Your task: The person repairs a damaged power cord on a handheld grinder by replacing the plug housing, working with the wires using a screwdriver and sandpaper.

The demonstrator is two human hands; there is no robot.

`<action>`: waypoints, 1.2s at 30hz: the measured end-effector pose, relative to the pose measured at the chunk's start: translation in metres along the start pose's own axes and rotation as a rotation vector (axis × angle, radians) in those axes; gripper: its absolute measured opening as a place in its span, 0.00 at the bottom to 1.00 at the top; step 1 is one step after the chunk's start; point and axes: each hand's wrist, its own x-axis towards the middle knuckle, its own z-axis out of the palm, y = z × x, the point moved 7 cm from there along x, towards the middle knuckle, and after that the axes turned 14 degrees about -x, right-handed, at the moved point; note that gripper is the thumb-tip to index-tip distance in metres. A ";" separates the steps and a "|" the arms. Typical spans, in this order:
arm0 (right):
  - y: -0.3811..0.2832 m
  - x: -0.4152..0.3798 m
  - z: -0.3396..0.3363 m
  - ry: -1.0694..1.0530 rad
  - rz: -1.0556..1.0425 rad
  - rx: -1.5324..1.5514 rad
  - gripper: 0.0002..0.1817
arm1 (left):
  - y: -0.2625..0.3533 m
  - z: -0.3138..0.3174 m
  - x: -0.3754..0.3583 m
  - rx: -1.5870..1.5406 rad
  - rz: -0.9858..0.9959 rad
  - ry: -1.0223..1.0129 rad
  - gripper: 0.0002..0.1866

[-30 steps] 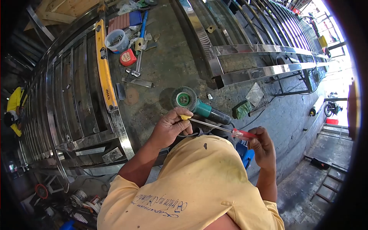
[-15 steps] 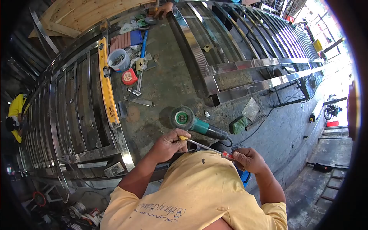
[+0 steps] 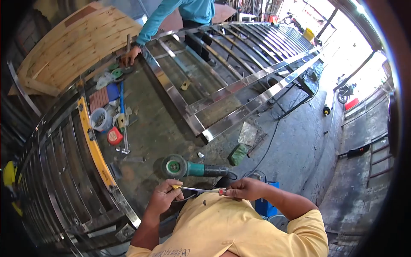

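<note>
My right hand (image 3: 245, 189) is closed on the red handle of a screwdriver (image 3: 198, 189), its metal shaft pointing left across my shirt. At the other end of the shaft, my left hand (image 3: 162, 198) pinches a small yellow piece (image 3: 177, 186), whose kind I cannot tell. Just beyond both hands lies a green angle grinder (image 3: 198, 169) on the worktable, its round disc turned up and its dark rear end toward the right.
A yellow spirit level (image 3: 95, 147) lies along a metal grille on the left. Near it are a tub of small parts (image 3: 101, 120) and a red tape measure (image 3: 114, 136). A polished metal frame (image 3: 171, 88) spans the far side, where a person in teal (image 3: 160, 19) reaches over the table.
The view has tilted up and turned, showing more of the person in teal. My hands have come slightly closer together, and the screwdriver lies more level.
</note>
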 end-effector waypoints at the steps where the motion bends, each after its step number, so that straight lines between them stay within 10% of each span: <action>1: -0.020 -0.009 -0.011 0.219 -0.056 -0.234 0.19 | 0.000 -0.002 0.001 0.007 -0.002 0.020 0.12; 5: -0.054 -0.025 -0.017 0.806 -0.436 -0.920 0.16 | 0.007 0.004 0.009 -0.081 0.028 0.043 0.12; 13: 0.009 0.011 0.013 -0.171 0.035 0.203 0.20 | 0.001 0.005 0.004 -0.065 -0.027 -0.019 0.12; 17: -0.052 -0.019 -0.011 0.812 -0.379 -0.838 0.20 | -0.004 0.000 0.009 -0.092 0.035 0.083 0.12; 20: -0.042 -0.010 -0.010 0.747 -0.374 -0.754 0.19 | 0.002 0.004 0.010 -0.136 0.057 0.097 0.12; 25: 0.010 0.023 0.015 0.004 0.046 0.230 0.29 | 0.009 0.003 0.000 -0.091 0.025 -0.001 0.11; 28: 0.012 0.027 0.018 0.025 0.040 0.208 0.28 | 0.009 0.001 0.000 -0.025 0.051 0.006 0.11; 32: -0.055 -0.009 -0.006 0.818 -0.480 -0.786 0.20 | 0.005 -0.006 0.007 -0.121 0.062 0.112 0.12; 36: -0.045 0.001 -0.004 0.497 -0.255 -0.642 0.19 | 0.007 -0.003 0.009 -0.133 0.066 0.088 0.12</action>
